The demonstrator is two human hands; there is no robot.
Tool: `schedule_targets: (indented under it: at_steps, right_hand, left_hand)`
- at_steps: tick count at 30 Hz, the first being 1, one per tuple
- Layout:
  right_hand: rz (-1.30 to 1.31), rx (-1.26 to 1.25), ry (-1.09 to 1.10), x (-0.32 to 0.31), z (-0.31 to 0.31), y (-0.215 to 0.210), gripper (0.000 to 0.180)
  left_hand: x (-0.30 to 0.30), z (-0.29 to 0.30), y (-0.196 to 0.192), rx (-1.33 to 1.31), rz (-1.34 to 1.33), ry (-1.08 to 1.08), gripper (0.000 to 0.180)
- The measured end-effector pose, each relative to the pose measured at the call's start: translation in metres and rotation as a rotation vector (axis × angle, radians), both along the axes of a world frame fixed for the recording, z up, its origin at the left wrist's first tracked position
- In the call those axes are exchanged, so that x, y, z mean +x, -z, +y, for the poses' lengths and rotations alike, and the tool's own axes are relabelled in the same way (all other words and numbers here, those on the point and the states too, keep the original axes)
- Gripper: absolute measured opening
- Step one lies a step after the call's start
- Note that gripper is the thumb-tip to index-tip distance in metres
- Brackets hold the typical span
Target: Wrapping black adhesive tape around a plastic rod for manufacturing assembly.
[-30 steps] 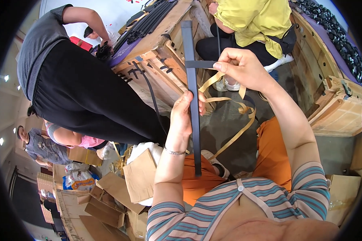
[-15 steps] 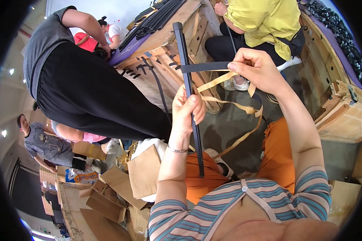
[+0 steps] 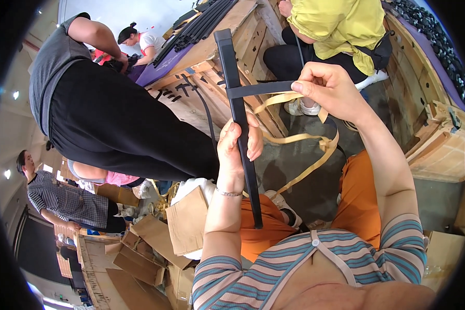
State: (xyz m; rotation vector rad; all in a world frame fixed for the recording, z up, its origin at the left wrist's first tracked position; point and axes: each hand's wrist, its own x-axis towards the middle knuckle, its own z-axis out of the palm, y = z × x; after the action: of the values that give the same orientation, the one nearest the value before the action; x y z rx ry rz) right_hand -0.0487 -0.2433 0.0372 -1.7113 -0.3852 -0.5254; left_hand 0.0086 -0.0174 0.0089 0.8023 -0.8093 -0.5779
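Observation:
My left hand (image 3: 228, 151) holds a long black bar (image 3: 233, 75) almost upright in front of me, thumb on one side and fingers around the other. A flat black strip (image 3: 263, 89) crosses the bar above that hand and runs to the right. Its right end is pinched between thumb and fingers of my right hand (image 3: 329, 89). Below the strip, a yellowish backing ribbon (image 3: 311, 174) trails in loops from near my right hand toward the floor. Part of the ribbon is hidden behind the bar and my left hand.
A wooden crate (image 3: 253, 31) carries several black bars (image 3: 199, 30) on purple cloth. A person in yellow (image 3: 341, 31) sits ahead; another in black trousers (image 3: 129, 119) bends at left. Cardboard boxes (image 3: 139, 261) lie lower left. Another wooden crate (image 3: 423, 67) with dark parts stands right.
The bar has turned in my left hand, now showing a broader face, and its top has shifted slightly left. My left fingers have loosened around it. My right hand has barely moved.

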Motion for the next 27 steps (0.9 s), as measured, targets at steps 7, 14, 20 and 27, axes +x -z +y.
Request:
schedule_targets:
  at_steps: [7,14,20,27]
  right_hand:
    - [0.026,-0.002,-0.020,0.004,0.003,0.005,0.022]
    - [0.017,-0.142,0.028,0.013,0.001,0.016,0.015]
    - [0.229,0.054,-0.204,-0.003,0.023,-0.006,0.017]
    - [0.000,-0.066,0.055,0.005,0.033,0.003,0.011]
  left_hand:
    - [-0.002,-0.001,0.001,-0.055,0.029,0.115,0.040]
    - [-0.006,-0.005,0.008,0.008,0.259,0.307,0.043]
    - [-0.007,-0.011,0.009,0.157,0.164,0.137,0.043]
    - [-0.015,-0.019,0.008,0.215,0.067,0.009,0.039]
